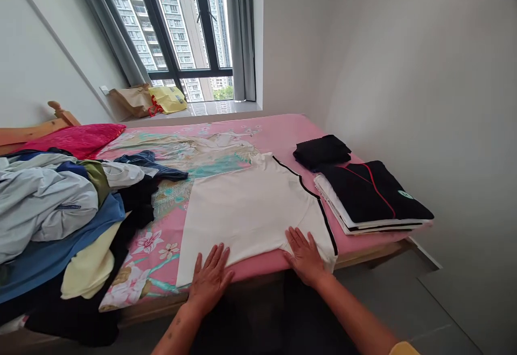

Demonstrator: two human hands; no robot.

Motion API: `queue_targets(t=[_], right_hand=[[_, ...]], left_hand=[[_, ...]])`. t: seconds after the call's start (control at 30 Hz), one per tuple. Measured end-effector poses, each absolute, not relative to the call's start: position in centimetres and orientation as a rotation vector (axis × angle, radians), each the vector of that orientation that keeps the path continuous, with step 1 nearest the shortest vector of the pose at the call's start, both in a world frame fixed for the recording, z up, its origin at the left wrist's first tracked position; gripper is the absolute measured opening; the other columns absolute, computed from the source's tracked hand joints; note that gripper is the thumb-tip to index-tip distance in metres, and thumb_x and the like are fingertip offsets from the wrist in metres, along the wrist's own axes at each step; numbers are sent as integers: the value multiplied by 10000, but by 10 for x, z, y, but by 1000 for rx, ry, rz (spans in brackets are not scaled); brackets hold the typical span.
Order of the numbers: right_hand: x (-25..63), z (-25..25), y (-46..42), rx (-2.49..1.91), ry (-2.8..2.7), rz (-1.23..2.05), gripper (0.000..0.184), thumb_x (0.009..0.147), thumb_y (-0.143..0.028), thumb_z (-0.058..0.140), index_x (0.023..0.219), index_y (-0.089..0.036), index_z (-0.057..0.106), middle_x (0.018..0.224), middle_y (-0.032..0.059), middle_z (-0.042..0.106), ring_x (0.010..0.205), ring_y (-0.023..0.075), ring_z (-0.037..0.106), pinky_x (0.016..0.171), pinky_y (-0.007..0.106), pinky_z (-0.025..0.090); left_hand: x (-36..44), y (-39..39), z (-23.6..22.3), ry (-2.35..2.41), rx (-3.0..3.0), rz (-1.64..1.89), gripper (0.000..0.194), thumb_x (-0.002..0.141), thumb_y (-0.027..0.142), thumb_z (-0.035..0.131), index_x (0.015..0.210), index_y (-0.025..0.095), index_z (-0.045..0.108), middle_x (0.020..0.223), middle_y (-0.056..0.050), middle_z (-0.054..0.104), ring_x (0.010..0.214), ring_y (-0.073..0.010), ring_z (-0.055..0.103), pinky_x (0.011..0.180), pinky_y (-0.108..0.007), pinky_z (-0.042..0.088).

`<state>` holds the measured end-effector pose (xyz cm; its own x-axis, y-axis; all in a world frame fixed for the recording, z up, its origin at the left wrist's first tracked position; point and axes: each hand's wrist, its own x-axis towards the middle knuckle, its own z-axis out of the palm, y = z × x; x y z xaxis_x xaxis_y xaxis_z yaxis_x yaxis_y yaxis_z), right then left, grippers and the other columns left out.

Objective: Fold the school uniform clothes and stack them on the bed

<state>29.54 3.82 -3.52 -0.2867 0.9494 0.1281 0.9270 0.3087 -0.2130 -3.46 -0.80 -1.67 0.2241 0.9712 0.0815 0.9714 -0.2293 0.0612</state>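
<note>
A white T-shirt (246, 209) with black trim along its shoulder line lies spread out on the bed, its hem to the left and its collar side to the right. My left hand (210, 279) rests flat at the shirt's near edge close to the hem, fingers stretched out. Near the sleeve, my right hand (305, 255) presses flat on the fabric with its fingers extended. Neither hand grasps anything.
A heap of loose clothes (48, 204) covers the bed's left side. Folded garments (375, 193) are stacked at the right, beside a folded black garment (322, 152). Behind are a red pillow (76, 138), a paper bag (131, 101) and a yellow bag (168, 99) on the sill.
</note>
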Motion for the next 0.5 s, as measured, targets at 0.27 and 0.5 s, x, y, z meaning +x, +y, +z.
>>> queue_targets(t=[0.27,0.5], right_hand=[[391,-89,-9,-1719,-1367,160,661,771,-599,454,1223,-116,455,1305,180,444,1228,294,397,1011,466,327],[383,-64,-3,-1568,-751,1050,528,571,-493,707,945,-176,512,807,45,662,776,228,640,713,327,514]], left_hand=[[-139,-59,-44,-1969,-2205,-312,468,889,366,341,1340,271,417,1400,-34,435,1297,-235,377,1100,-509,163],[-118,-58,-31,-2112,-2094,-379,372,866,322,419,1201,259,566,1342,-80,500,1234,-256,448,1087,-549,163]])
